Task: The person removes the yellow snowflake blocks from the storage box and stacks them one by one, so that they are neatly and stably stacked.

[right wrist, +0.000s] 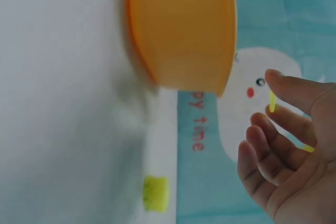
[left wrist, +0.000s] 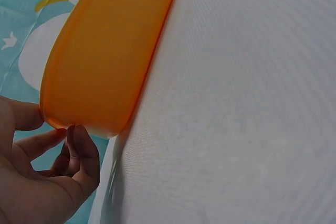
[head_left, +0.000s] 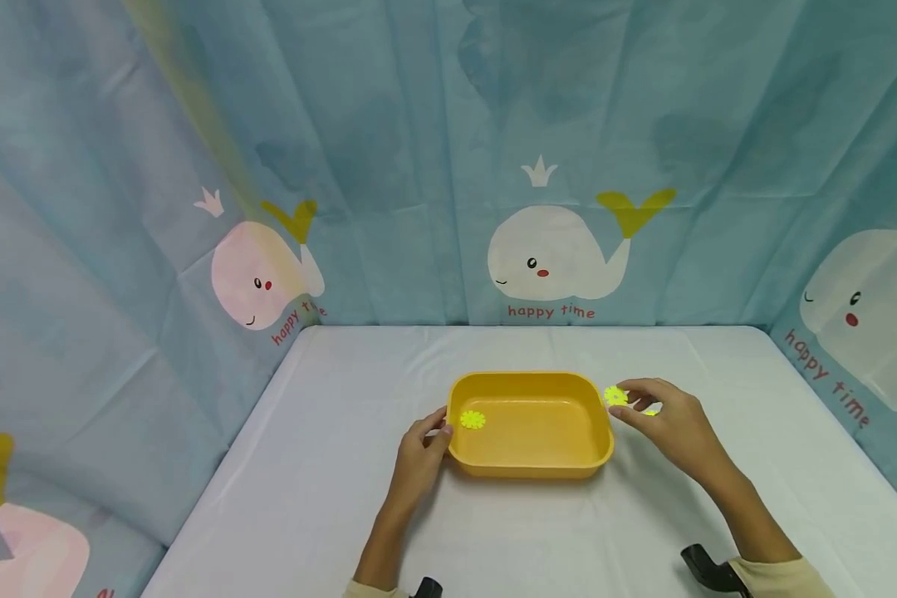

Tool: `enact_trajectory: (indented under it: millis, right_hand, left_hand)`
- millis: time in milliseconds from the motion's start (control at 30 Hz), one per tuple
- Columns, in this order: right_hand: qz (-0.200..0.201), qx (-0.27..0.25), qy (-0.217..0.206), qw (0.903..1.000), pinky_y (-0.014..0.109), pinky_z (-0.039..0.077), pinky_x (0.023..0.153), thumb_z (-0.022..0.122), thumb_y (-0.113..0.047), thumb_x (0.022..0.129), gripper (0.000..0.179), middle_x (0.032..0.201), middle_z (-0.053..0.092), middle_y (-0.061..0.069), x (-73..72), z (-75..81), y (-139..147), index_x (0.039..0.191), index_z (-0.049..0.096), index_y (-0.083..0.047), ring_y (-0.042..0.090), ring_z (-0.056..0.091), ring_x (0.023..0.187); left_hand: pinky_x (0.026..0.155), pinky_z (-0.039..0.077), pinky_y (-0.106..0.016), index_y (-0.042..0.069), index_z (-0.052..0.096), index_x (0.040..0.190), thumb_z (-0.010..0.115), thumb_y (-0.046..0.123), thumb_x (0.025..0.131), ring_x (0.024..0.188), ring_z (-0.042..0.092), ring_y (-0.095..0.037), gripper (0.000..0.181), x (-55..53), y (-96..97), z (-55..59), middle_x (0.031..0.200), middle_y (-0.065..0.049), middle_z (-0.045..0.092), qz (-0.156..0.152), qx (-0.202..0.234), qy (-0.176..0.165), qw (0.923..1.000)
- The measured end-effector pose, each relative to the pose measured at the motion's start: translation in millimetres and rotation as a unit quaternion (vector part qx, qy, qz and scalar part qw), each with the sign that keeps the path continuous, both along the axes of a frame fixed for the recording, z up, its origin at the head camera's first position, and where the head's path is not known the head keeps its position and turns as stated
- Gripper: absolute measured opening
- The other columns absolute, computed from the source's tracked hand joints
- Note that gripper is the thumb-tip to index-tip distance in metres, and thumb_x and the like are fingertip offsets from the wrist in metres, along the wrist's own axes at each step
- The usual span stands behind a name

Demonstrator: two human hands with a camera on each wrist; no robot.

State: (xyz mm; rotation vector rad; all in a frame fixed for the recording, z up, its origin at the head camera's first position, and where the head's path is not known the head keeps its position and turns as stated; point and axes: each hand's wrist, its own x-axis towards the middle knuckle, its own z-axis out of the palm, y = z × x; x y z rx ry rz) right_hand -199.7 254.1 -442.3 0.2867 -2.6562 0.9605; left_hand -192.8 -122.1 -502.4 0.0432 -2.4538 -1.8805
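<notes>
A yellow plastic tray with rounded corners sits on the table. At its left end my left hand grips the rim, and in the left wrist view the fingers touch the tray's outer wall. My right hand pinches a bright yellow flower-shaped piece just outside the tray's right rim. That piece appears edge-on as a thin strip between thumb and index finger in the right wrist view. Inside the tray, near its left end, lies another yellow flower-shaped piece.
Partly hidden behind the right hand, a further yellow piece lies on the table; the right wrist view shows a blurred yellow piece there. A white cloth covers the table. Blue curtains with printed whales stand around it.
</notes>
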Motion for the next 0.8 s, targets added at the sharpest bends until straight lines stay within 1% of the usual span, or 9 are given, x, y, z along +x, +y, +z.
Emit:
enact_trajectory:
  millis: [133,300,467,567,700,800]
  right_hand:
    - [-0.013,0.001,-0.007,0.9999,0.025,0.053,0.071,0.084,-0.032,0.093,0.042,0.106,0.073,0.007,0.2,-3.3,12,0.126,0.074,-0.008,0.026,0.067,0.098]
    - [-0.031,0.007,-0.033,0.9989,0.030,0.053,0.071,0.084,-0.031,0.093,0.044,0.108,0.073,0.011,0.2,-7.0,24,0.127,0.073,-0.005,0.031,0.068,0.098]
    - [-0.047,0.020,-0.066,0.9966,0.046,0.059,0.077,0.082,-0.031,0.094,0.047,0.113,0.071,0.019,-0.8,-12.9,38,0.129,0.071,-0.001,0.038,0.068,0.102]
    - [-0.054,0.026,-0.081,0.9949,0.051,0.060,0.077,0.081,-0.031,0.095,0.049,0.116,0.070,0.023,-1.1,-16.0,46,0.130,0.070,0.001,0.040,0.067,0.103]
    - [-0.059,0.030,-0.092,0.9936,0.048,0.059,0.073,0.081,-0.030,0.095,0.049,0.115,0.069,0.025,-3.1,-19.3,53,0.130,0.069,0.002,0.041,0.067,0.101]
    - [-0.064,0.030,-0.101,0.9923,0.048,0.060,0.072,0.081,-0.029,0.095,0.050,0.116,0.069,0.027,-5.5,-22.1,56,0.131,0.068,0.002,0.042,0.067,0.101]
  left_hand:
    - [0.085,0.062,-0.024,0.011,0.062,0.149,0.060,0.023,0.108,0.110,0.067,-0.024,0.043,-0.9,-0.6,-0.4,0.131,-0.012,0.060,0.000,-0.003,0.001,1.0000]
    - [0.084,0.062,-0.024,0.010,0.061,0.150,0.060,0.023,0.108,0.112,0.067,-0.025,0.043,-0.7,-0.8,-0.8,0.131,-0.013,0.060,-0.002,0.000,0.000,1.0000]
    - [0.084,0.062,-0.023,0.011,0.061,0.150,0.059,0.023,0.108,0.112,0.066,-0.025,0.043,-0.3,-0.8,-0.1,0.132,-0.013,0.059,-0.002,0.000,-0.001,1.0000]
    - [0.083,0.062,-0.023,0.010,0.061,0.150,0.059,0.022,0.108,0.111,0.066,-0.026,0.044,-0.2,-0.6,0.1,0.131,-0.013,0.059,-0.005,0.003,0.001,1.0000]
    - [0.082,0.062,-0.023,0.009,0.061,0.150,0.060,0.022,0.108,0.111,0.067,-0.028,0.044,0.0,-0.9,0.0,0.131,-0.014,0.059,-0.007,0.008,0.003,0.9999]
    - [0.082,0.061,-0.022,0.009,0.061,0.150,0.060,0.022,0.108,0.111,0.067,-0.027,0.044,0.1,-1.3,0.0,0.131,-0.014,0.059,-0.006,0.008,0.003,0.9999]
